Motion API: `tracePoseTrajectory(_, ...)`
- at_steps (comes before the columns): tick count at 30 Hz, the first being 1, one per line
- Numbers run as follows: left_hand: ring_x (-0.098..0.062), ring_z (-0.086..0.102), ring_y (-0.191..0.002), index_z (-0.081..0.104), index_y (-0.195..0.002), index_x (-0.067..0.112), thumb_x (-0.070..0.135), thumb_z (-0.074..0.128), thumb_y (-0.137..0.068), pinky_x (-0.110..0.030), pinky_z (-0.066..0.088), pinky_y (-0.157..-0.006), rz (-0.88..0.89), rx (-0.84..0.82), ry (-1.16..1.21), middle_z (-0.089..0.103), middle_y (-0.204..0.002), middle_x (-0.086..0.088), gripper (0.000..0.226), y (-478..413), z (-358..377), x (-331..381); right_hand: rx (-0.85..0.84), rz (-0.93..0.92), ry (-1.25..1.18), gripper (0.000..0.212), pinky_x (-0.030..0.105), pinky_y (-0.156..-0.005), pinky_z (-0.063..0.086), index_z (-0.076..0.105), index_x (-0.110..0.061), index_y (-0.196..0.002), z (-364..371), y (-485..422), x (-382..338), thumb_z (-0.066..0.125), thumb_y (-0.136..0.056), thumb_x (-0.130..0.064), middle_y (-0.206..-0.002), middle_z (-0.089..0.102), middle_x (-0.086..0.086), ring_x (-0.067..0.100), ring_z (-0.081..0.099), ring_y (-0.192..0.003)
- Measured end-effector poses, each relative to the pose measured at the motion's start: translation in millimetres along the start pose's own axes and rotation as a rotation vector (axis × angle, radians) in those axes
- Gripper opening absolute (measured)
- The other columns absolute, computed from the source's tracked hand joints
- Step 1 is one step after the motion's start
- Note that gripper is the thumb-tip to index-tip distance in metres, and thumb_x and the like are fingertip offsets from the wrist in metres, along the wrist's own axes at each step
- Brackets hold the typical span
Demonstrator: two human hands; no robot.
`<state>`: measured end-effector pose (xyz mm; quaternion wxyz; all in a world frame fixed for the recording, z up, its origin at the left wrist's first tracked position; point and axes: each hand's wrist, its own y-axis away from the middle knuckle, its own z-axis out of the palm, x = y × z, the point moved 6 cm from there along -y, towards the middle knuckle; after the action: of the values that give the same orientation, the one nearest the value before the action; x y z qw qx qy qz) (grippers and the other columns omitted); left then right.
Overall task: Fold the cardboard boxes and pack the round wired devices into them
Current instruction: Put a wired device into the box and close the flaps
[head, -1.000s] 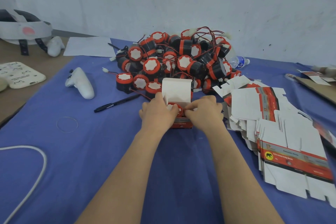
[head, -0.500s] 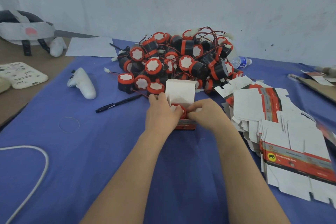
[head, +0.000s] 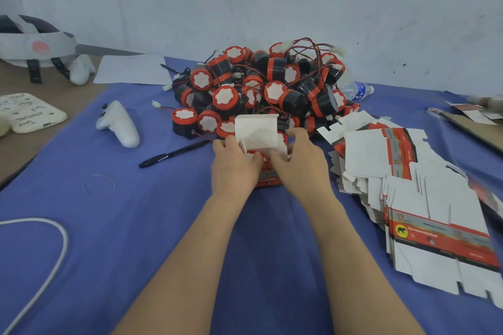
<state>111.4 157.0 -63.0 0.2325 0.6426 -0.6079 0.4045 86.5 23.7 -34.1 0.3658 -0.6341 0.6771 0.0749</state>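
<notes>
Your left hand (head: pixel 233 167) and right hand (head: pixel 302 167) close around a small cardboard box (head: pixel 268 182) standing on the blue-clothed surface (head: pixel 141 231). Each hand's fingers curl around its own side of the box, and both thumbs meet over the open top. The box's white lid flap (head: pixel 256 132) stands upright behind your fingers. A sliver of a red-rimmed round wired device (head: pixel 267 162) shows inside the box between your thumbs; how deep it sits cannot be told.

Just behind the box rises the pile of round wired devices (head: pixel 261 90), black bodies with red bands and white faces, their red and black leads tangled on top. To your right, a spread stack of flat box blanks (head: pixel 408 187) lies near your right hand, white sides up with red printed strips.

To your left lie a black pen (head: pixel 174 153), a white controller (head: pixel 119 124), a thin ring (head: pixel 98 186) and a loop of white cable (head: pixel 51 250). A water bottle (head: pixel 356 90) lies behind the pile, by the wall.
</notes>
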Motion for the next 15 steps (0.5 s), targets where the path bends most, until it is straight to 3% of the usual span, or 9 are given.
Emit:
tracePoseTrajectory(1,-0.028,0.053,-0.101,0.043,-0.128,0.01,0.028,0.06,-0.09,-0.032,0.041,-0.072,-0.011,0.017,0.011,0.04,-0.122,-0.01,0.046,-0.7,-1.5,-2.1,-0.022,-0.012,-0.033,0.026,0.026,-0.065,0.039,0.062,-0.012,-0.11,-0.4,0.0,0.8,0.058,-0.092,-0.031,-0.096,0.066,0.0,0.018,0.06,-0.089)
tracePoseTrajectory(3,-0.026,0.053,-0.101,0.041,-0.131,0.011,0.029,0.062,-0.088,-0.03,0.041,-0.071,-0.015,0.031,0.034,0.04,-0.121,-0.009,0.05,-1.8,-3.2,-4.3,-0.1,-0.034,-0.094,0.039,0.026,-0.064,0.04,0.071,-0.005,-0.09,1.8,-1.8,2.1,0.051,-0.096,-0.038,-0.088,0.07,0.006,0.021,0.06,-0.081)
tracePoseTrajectory(5,-0.025,0.052,-0.101,0.04,-0.131,0.013,0.028,0.063,-0.087,-0.031,0.042,-0.073,0.005,0.044,0.036,0.039,-0.12,-0.007,0.052,-1.7,-3.9,-4.2,-0.164,-0.033,-0.137,0.044,0.025,-0.067,0.04,0.074,-0.004,-0.087,6.4,-2.9,2.8,0.046,-0.099,-0.036,-0.093,0.069,0.006,0.02,0.059,-0.084)
tracePoseTrajectory(7,-0.02,0.052,-0.099,0.042,-0.128,0.016,0.03,0.065,-0.086,-0.031,0.045,-0.076,0.041,0.012,0.086,0.042,-0.119,-0.004,0.05,-3.1,-2.0,-3.7,-0.173,-0.022,-0.17,0.031,0.027,-0.077,0.046,0.074,-0.007,-0.092,10.4,-5.7,7.9,0.051,-0.098,-0.026,-0.101,0.067,0.007,0.02,0.059,-0.092)
tracePoseTrajectory(9,-0.012,0.056,-0.098,0.051,-0.118,0.026,0.039,0.066,-0.087,-0.026,0.049,-0.078,0.032,-0.108,0.31,0.053,-0.112,0.006,0.037,-6.2,2.2,-3.3,-0.157,0.048,-0.227,0.015,0.029,-0.078,0.049,0.067,-0.011,-0.102,10.8,-8.4,19.8,0.057,-0.093,-0.019,-0.111,0.064,0.01,0.02,0.058,-0.099)
tracePoseTrajectory(10,-0.009,0.06,-0.097,0.055,-0.11,0.031,0.046,0.061,-0.089,-0.024,0.05,-0.077,-0.015,-0.19,0.467,0.061,-0.105,0.011,0.027,-6.5,3.6,-2.6,-0.157,0.103,-0.275,0.019,0.023,-0.072,0.048,0.06,-0.014,-0.111,10.5,-8.0,26.3,0.059,-0.092,-0.018,-0.117,0.061,0.008,0.016,0.057,-0.098)
tracePoseTrajectory(12,-0.007,0.065,-0.091,0.061,-0.102,0.033,0.053,0.047,-0.095,-0.027,0.054,-0.077,-0.146,-0.316,0.694,0.071,-0.091,0.015,0.026,-7.9,8.6,-5.7,-0.178,0.204,-0.455,0.045,0.01,-0.059,0.043,0.042,-0.019,-0.133,11.7,-5.6,35.2,0.061,-0.092,-0.017,-0.123,0.055,0.001,0.007,0.054,-0.092)
tracePoseTrajectory(14,-0.009,0.064,-0.094,0.061,-0.102,0.032,0.039,0.045,-0.098,-0.028,0.053,-0.078,-0.122,-0.357,0.659,0.07,-0.098,0.012,0.017,-8.1,10.4,-7.5,-0.184,0.198,-0.604,0.067,0.005,-0.056,0.044,0.025,-0.026,-0.146,11.7,-4.1,34.2,0.061,-0.091,-0.011,-0.119,0.052,-0.008,-0.001,0.054,-0.086)
tracePoseTrajectory(15,-0.009,0.06,-0.097,0.057,-0.102,0.034,0.029,0.048,-0.098,-0.023,0.051,-0.075,-0.06,-0.35,0.597,0.066,-0.105,0.011,0.011,-6.6,8.3,-6.3,-0.181,0.148,-0.623,0.066,0.003,-0.058,0.045,0.028,-0.029,-0.144,11.4,-3.7,31.1,0.059,-0.091,-0.007,-0.115,0.053,-0.012,-0.002,0.056,-0.087)
